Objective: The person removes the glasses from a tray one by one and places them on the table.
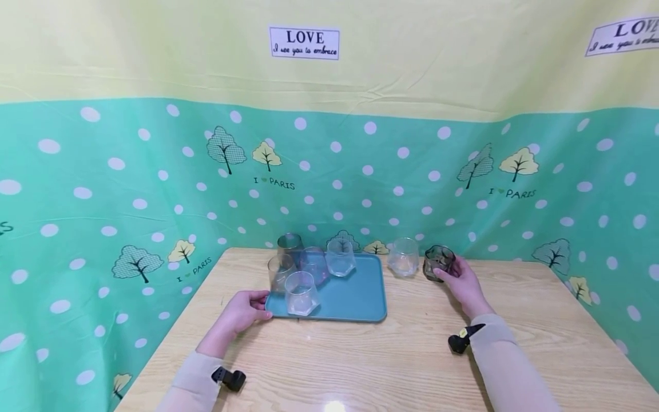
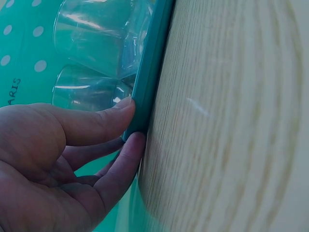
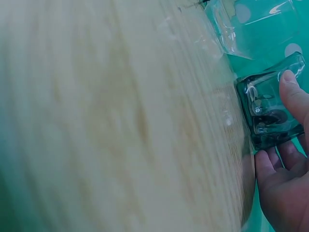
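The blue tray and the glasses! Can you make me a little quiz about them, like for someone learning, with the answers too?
1. What does the left hand grip? A) a glass B) the blue tray C) nothing
2. True or false: the right hand is empty.
3. Fill in: the clear glass just right of the tray stands on the ____.

Key: 1. B. 2. False; it holds a dark glass. 3. Table.

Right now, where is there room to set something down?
Bare: front right of the tray, beside the nearest clear glass; table before the tray and right of the right hand. Crowded: the tray's left, with tinted glasses.
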`<control>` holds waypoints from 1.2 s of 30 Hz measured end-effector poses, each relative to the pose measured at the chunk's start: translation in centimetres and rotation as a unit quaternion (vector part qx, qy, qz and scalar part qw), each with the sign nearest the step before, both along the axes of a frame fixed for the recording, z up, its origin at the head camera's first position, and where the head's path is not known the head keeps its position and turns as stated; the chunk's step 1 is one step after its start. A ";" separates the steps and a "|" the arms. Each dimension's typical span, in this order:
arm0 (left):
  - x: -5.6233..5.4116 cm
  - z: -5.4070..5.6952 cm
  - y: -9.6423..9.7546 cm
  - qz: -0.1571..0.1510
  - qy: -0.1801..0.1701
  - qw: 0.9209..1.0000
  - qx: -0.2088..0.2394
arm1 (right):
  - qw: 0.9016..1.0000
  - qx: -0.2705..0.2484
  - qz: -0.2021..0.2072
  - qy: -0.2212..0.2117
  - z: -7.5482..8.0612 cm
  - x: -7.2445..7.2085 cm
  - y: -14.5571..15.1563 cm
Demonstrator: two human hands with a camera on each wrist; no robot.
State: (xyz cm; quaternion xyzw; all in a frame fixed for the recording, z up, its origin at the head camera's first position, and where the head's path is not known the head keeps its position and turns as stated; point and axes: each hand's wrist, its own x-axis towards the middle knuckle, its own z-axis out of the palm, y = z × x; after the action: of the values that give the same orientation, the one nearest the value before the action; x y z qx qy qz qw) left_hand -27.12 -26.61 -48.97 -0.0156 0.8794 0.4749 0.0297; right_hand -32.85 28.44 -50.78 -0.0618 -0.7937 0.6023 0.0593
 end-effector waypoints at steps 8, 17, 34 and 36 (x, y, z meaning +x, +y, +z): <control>0.0 -0.1 -0.1 -0.001 0.000 1.000 -0.002 | 1.000 0.009 0.004 0.004 0.1 0.2 0.0; 0.0 0.0 -0.1 -0.001 0.000 1.000 -0.002 | 1.000 0.005 0.014 -0.006 0.0 0.1 0.1; 0.1 -0.1 -0.1 0.001 -0.002 1.000 0.002 | 0.999 -0.014 0.029 -0.022 0.1 0.4 0.3; 0.1 0.0 -0.1 0.000 -0.003 1.000 0.003 | 0.999 -0.027 0.029 -0.024 0.1 0.4 0.3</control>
State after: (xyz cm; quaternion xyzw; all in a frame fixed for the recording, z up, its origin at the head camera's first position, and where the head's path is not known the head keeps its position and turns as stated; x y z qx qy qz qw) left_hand -27.06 -26.68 -49.02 -0.0170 0.8780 0.4772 0.0320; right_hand -32.44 28.70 -50.68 -0.0546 -0.7795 0.6236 0.0210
